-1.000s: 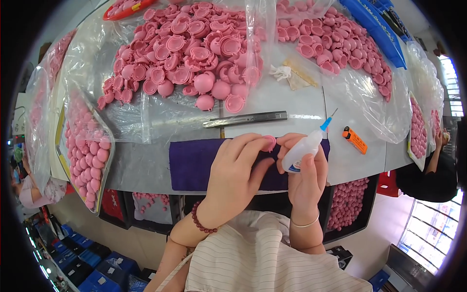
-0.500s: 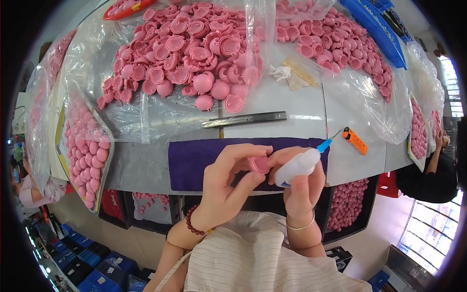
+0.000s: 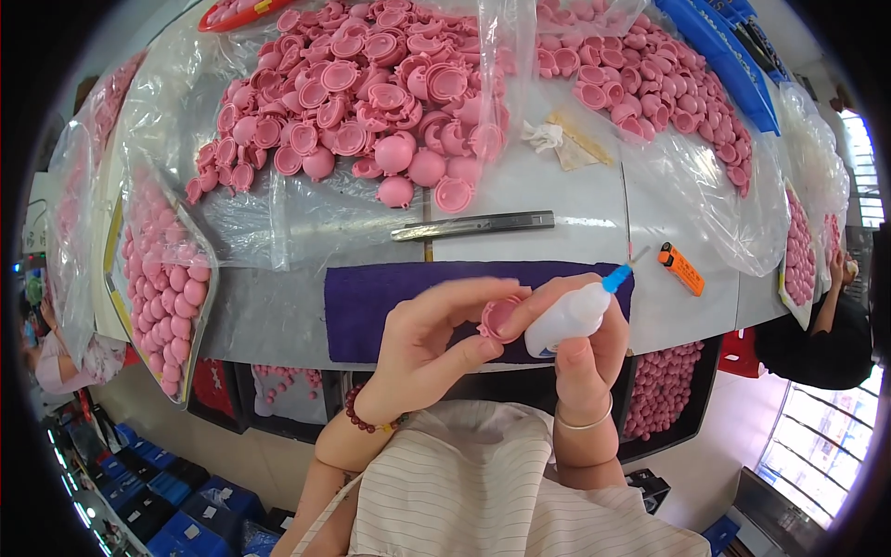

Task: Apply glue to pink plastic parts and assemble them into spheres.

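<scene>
My left hand (image 3: 436, 339) is pinching a small pink cap piece (image 3: 499, 318) between thumb and fingers, just above the purple mat (image 3: 390, 306). My right hand (image 3: 585, 348) is gripping a white squeeze bottle (image 3: 568, 317), its blue nozzle (image 3: 616, 277) pointing up and right, away from the piece; bottle body looks to be touching the piece, hard to tell. Beyond the mat, a metal utility knife (image 3: 473, 225) is lying on the surface (image 3: 557, 190), an orange lighter (image 3: 681, 268) sitting to the right. Further out, clear bags are holding heaps of pink shells (image 3: 371, 102). More pink balls in a bag (image 3: 172, 297) are hanging off the left edge.
</scene>
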Available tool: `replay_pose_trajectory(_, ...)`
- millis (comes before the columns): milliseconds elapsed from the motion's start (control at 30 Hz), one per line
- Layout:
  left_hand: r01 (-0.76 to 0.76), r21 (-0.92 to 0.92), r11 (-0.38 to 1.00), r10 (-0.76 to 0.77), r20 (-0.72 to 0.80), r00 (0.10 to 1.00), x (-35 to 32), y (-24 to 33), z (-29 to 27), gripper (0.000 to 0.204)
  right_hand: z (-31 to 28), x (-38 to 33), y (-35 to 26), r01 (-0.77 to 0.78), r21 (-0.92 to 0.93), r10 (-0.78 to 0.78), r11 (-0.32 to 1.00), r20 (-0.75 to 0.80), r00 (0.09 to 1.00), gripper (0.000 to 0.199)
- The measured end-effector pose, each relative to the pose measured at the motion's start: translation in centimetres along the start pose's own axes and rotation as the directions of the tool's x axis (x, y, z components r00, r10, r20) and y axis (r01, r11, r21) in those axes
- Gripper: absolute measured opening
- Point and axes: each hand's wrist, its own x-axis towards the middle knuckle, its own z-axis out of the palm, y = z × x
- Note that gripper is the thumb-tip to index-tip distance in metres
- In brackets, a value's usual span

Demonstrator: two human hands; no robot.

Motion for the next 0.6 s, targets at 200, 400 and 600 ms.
replay_pose_trajectory(200, 0.099, -0.187, 0.977, -0.106, -0.027, 0.994, 0.2, 0.4, -0.2, 0.047, -2.3, 0.8, 0.9, 0.272, 0.106, -0.228, 0.956, -0.31, 0.923, 0.05)
replay_pose_trajectory(400, 0.026, -0.229, 0.973, -0.06, -0.142, 0.988, 0.5, 0.1, 0.4, 0.049, -2.8, 2.1, 0.6, 0.426, -0.209, -0.457, 0.88, -0.134, 0.879, 0.048)
replay_pose_trajectory(600, 0.007, -0.276, 0.961, -0.019, -0.042, 0.999, 0.4, -0.3, -0.4, 0.044, -1.7, 1.4, 0.8, 0.358, -0.278, -0.417, 0.891, -0.191, 0.888, 0.066)
